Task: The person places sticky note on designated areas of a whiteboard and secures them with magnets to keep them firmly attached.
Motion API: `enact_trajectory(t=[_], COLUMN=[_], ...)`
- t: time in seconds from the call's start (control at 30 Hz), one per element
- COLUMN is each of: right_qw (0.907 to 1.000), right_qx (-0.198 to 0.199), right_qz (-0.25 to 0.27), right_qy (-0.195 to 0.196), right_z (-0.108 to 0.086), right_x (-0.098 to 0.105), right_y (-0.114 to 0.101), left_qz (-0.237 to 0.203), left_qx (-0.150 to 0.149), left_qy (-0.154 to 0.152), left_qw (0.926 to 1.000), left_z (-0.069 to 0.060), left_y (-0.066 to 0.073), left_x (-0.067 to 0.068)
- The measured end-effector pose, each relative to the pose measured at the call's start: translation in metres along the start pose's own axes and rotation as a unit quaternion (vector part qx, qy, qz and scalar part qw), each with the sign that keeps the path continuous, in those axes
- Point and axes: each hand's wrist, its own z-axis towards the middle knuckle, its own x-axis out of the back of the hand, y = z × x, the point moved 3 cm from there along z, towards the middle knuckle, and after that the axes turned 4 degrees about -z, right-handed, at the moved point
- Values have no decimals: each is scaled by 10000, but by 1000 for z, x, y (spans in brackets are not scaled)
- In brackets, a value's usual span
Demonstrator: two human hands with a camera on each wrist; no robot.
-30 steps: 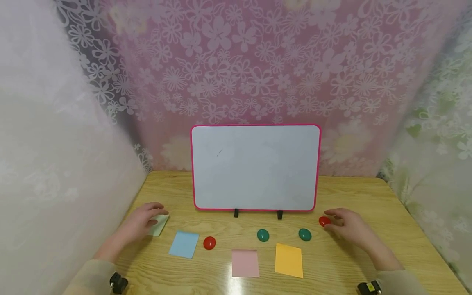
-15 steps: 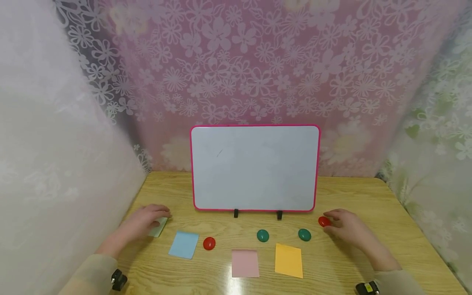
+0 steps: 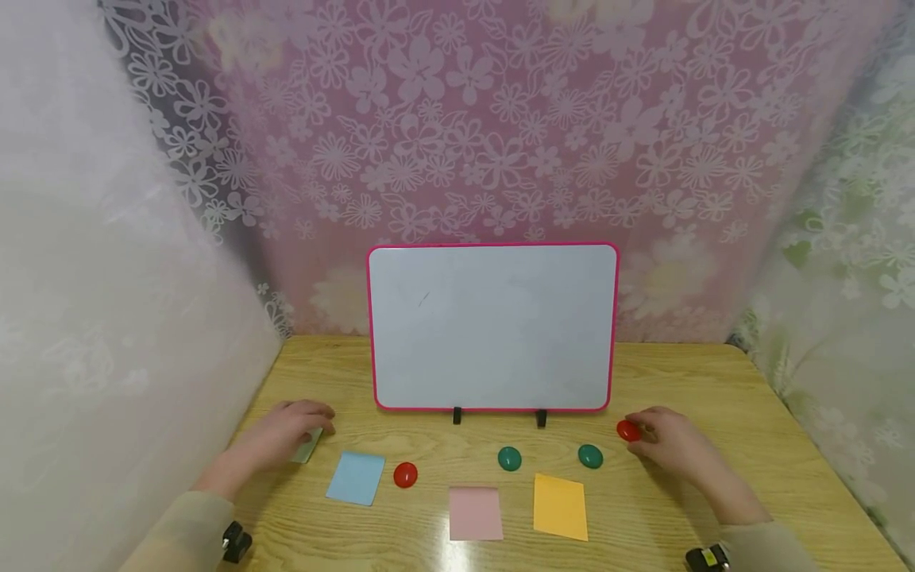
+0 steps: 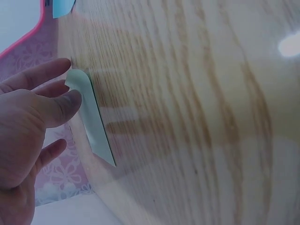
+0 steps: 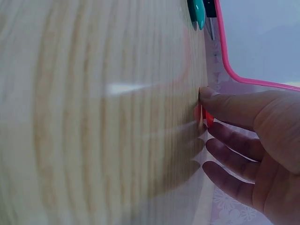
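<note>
At the table's left, my left hand pinches the upper edge of a pale green sticky note. The note's edge curls up by the thumb in the left wrist view, while the rest stays on the table. Over on the right, my right hand holds a round red magnet between thumb and index finger, low at the table surface. Its other fingers spread behind, in the right wrist view. Near the left hand lies a blue sticky note; a green magnet sits left of the right hand.
A pink-framed whiteboard stands upright at the back on black feet. A second red magnet, another green magnet, a pink sticky note and an orange one lie on the wooden table.
My left hand has shifted slightly right and towards me, covering more of the pale green sticky note. The right hand stays at the red magnet, almost unmoved.
</note>
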Motion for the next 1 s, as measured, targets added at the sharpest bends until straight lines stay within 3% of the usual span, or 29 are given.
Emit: enact_trajectory(t=[0.13,0.67,1.0], right_qw=[9999,9986,9982], right_qx=[-65,-279,-326], right_qz=[-86,-456,-494], right_qy=[-13,-46,-55], right_z=[1,6,4], right_x=[0,0,0], right_y=[-1,-8,-10], left_qz=[-57,-246,-91], left_qx=[129,118,87], left_qy=[-66,30,72], left_qw=[9999,9996,9999], left_z=[1,8,8], left_y=[-2,-2,-5], left_x=[-1,3,1])
